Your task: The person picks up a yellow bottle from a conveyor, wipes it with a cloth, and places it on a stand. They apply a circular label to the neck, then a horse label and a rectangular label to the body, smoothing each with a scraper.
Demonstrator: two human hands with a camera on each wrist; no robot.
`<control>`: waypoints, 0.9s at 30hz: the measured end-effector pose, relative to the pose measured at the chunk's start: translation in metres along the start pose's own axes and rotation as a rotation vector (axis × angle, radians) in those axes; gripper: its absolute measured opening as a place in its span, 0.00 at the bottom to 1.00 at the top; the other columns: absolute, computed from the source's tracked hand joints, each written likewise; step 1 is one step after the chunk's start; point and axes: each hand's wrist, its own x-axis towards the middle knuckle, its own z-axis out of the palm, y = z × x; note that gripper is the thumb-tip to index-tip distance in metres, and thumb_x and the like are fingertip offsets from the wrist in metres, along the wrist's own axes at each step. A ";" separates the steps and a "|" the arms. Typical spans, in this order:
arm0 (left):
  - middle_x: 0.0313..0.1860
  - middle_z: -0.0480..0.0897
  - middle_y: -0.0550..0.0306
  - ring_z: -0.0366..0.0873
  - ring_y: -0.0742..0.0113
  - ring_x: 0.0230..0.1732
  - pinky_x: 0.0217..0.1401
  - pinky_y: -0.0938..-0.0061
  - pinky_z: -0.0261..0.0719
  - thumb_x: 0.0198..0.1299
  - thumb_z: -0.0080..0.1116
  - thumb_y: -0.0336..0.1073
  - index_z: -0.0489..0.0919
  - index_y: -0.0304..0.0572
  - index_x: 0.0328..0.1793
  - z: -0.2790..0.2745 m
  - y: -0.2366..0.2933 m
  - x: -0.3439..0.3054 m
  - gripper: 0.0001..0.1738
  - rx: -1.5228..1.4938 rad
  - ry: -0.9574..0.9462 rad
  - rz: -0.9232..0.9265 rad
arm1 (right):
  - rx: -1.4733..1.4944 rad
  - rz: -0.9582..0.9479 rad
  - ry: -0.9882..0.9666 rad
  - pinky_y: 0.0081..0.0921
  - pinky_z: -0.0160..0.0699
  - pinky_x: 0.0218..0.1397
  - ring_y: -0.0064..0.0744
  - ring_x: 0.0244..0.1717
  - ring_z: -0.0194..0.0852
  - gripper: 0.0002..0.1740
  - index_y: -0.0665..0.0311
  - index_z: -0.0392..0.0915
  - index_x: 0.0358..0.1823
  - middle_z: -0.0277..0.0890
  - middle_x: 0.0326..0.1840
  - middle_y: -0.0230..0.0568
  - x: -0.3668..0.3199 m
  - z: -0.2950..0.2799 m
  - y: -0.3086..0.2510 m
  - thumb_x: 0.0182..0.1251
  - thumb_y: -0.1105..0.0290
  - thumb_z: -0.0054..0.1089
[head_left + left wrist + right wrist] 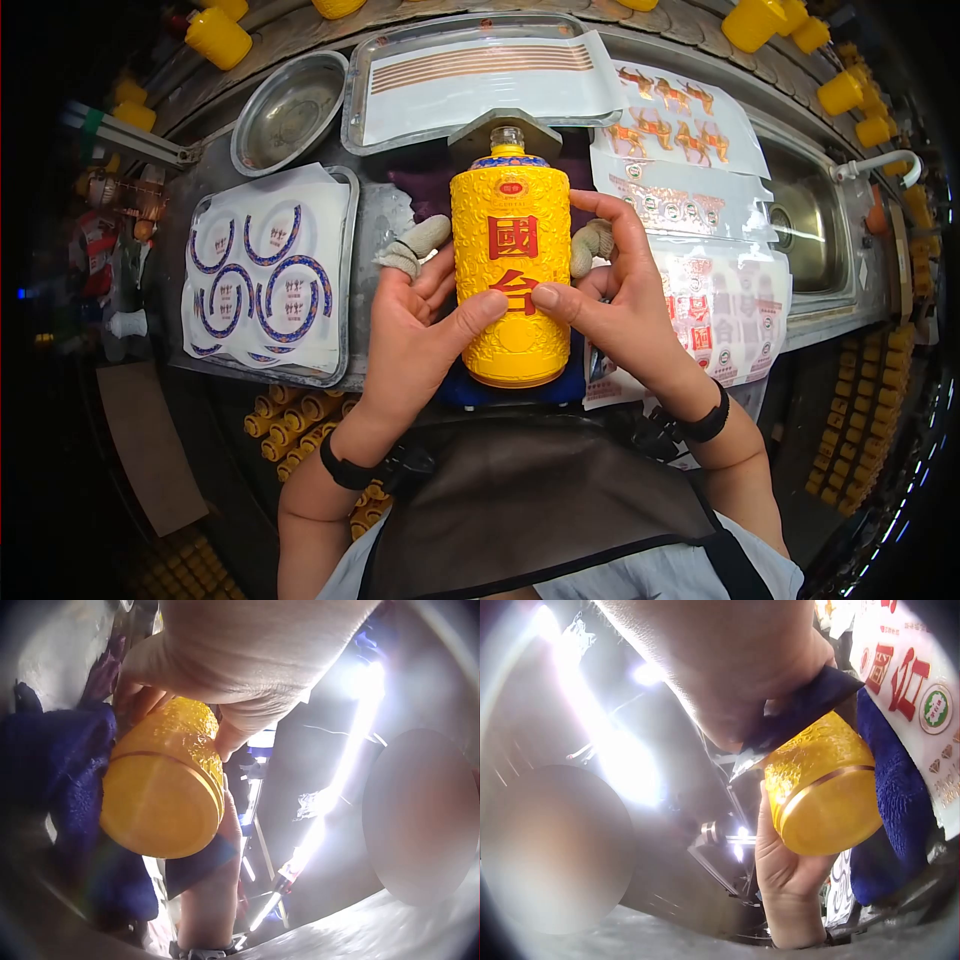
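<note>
A yellow embossed bottle [511, 265] with large red characters is in the middle of the head view, its clear glass neck pointing away from me. My left hand [413, 310] holds it from the left, thumb across the front near the lower red character. From the right my right hand [622, 300] grips it too, its thumb on that same character. Pale cloth covers wrap one finger on each hand. Both wrist views show the round base of the bottle [161, 806]. A blue cloth [885, 795] lies close beside it.
A tray [352, 270] on the left bears a sheet of blue arc decals. Printed decal sheets [700, 310] lie on the right, before a sink [835, 235] with a white faucet. Behind stand a metal bowl [290, 110] and a tray [355, 90] with a striped sheet.
</note>
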 end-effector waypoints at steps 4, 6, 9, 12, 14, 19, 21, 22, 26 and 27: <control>0.71 0.68 0.36 0.68 0.56 0.72 0.77 0.62 0.63 0.56 0.73 0.29 0.55 0.32 0.73 -0.001 0.001 0.000 0.45 0.022 -0.005 -0.002 | 0.002 0.002 -0.009 0.10 0.51 0.18 0.05 0.19 0.56 0.42 0.58 0.59 0.69 0.67 0.34 0.23 0.001 -0.001 0.000 0.57 0.67 0.77; 0.71 0.68 0.36 0.68 0.56 0.72 0.77 0.62 0.63 0.57 0.73 0.29 0.55 0.32 0.73 -0.001 0.001 0.001 0.44 0.021 -0.015 0.002 | 0.021 0.002 -0.014 0.10 0.51 0.18 0.05 0.19 0.57 0.42 0.58 0.58 0.69 0.67 0.35 0.23 0.001 -0.001 0.001 0.57 0.67 0.77; 0.71 0.68 0.36 0.68 0.56 0.72 0.77 0.63 0.63 0.57 0.72 0.29 0.55 0.32 0.73 -0.001 0.001 0.000 0.44 0.019 -0.013 -0.006 | 0.053 -0.013 -0.017 0.10 0.52 0.19 0.05 0.19 0.57 0.42 0.58 0.58 0.69 0.68 0.36 0.24 0.002 -0.001 0.003 0.58 0.67 0.77; 0.72 0.69 0.36 0.68 0.56 0.72 0.77 0.62 0.63 0.58 0.72 0.29 0.55 0.32 0.73 0.000 0.002 0.000 0.44 0.024 -0.018 -0.006 | 0.057 -0.025 -0.022 0.10 0.53 0.19 0.05 0.19 0.57 0.42 0.58 0.58 0.69 0.68 0.37 0.25 0.003 -0.001 0.005 0.58 0.66 0.77; 0.72 0.69 0.37 0.68 0.56 0.73 0.77 0.62 0.63 0.58 0.72 0.29 0.55 0.32 0.73 0.002 0.002 0.000 0.43 0.018 -0.019 -0.001 | 0.054 -0.023 -0.023 0.10 0.54 0.19 0.05 0.20 0.57 0.42 0.58 0.58 0.69 0.68 0.37 0.25 0.003 -0.002 0.005 0.58 0.66 0.77; 0.72 0.69 0.37 0.68 0.56 0.73 0.77 0.62 0.63 0.58 0.72 0.30 0.55 0.33 0.73 0.004 0.002 -0.001 0.43 0.019 -0.013 0.007 | 0.059 -0.032 -0.020 0.10 0.55 0.20 0.06 0.20 0.58 0.42 0.58 0.58 0.69 0.68 0.40 0.27 0.003 -0.002 0.007 0.58 0.65 0.77; 0.72 0.69 0.37 0.68 0.56 0.73 0.77 0.62 0.63 0.58 0.72 0.30 0.55 0.33 0.73 0.004 0.003 -0.001 0.43 0.031 -0.009 0.009 | 0.065 -0.043 -0.020 0.10 0.56 0.20 0.06 0.20 0.58 0.42 0.58 0.58 0.69 0.68 0.42 0.28 0.004 -0.002 0.008 0.57 0.65 0.77; 0.72 0.69 0.37 0.68 0.56 0.73 0.77 0.62 0.63 0.58 0.72 0.30 0.55 0.33 0.73 0.005 0.003 -0.002 0.43 0.030 -0.007 0.009 | 0.063 -0.044 -0.024 0.10 0.56 0.20 0.06 0.20 0.58 0.42 0.58 0.58 0.69 0.68 0.42 0.28 0.004 -0.002 0.007 0.57 0.65 0.77; 0.72 0.69 0.37 0.68 0.56 0.72 0.77 0.63 0.63 0.58 0.72 0.30 0.55 0.33 0.73 0.003 0.002 -0.001 0.43 0.031 -0.011 0.007 | 0.054 -0.035 -0.033 0.09 0.56 0.20 0.06 0.20 0.58 0.42 0.58 0.58 0.69 0.68 0.42 0.29 0.004 -0.003 0.006 0.58 0.66 0.77; 0.71 0.69 0.37 0.68 0.56 0.72 0.77 0.63 0.63 0.58 0.72 0.30 0.55 0.33 0.73 0.003 0.001 -0.001 0.43 0.032 -0.014 0.006 | 0.055 -0.026 -0.036 0.09 0.56 0.20 0.06 0.20 0.58 0.42 0.58 0.58 0.69 0.68 0.42 0.29 0.004 -0.003 0.005 0.58 0.66 0.77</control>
